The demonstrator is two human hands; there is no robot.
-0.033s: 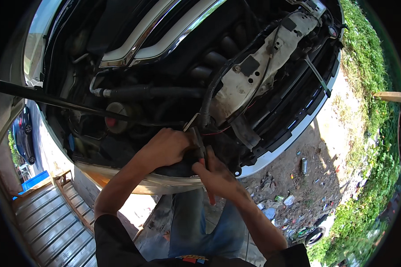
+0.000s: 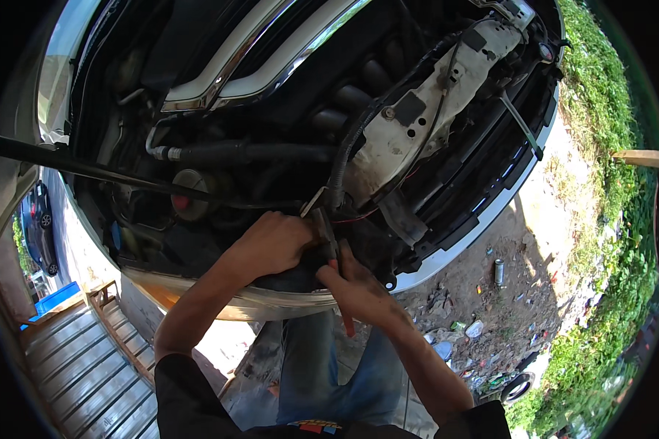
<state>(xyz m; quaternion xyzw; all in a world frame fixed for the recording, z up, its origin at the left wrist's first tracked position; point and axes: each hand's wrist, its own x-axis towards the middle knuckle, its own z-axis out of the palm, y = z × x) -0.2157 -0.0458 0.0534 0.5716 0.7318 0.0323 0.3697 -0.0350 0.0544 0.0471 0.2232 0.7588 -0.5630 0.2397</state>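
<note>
Both my hands work at the front corner of an open car engine bay. My right hand (image 2: 362,293) is closed around red-handled pliers (image 2: 326,228), whose grey metal end points up and away from me. One red handle sticks out below the palm. Just left of the tool, my left hand (image 2: 277,241) is closed, its fingertips hidden behind the knuckles and the metal. What it grips cannot be made out. A small metal bracket (image 2: 314,200) and a thin red wire (image 2: 359,217) lie right beyond the pliers.
A black prop rod (image 2: 124,173) crosses the bay on the left. A ribbed hose (image 2: 341,164) runs beside a dirty pale panel (image 2: 388,150). The pale bumper edge (image 2: 454,252) curves round on the right. A spray can (image 2: 499,272) stands on littered ground.
</note>
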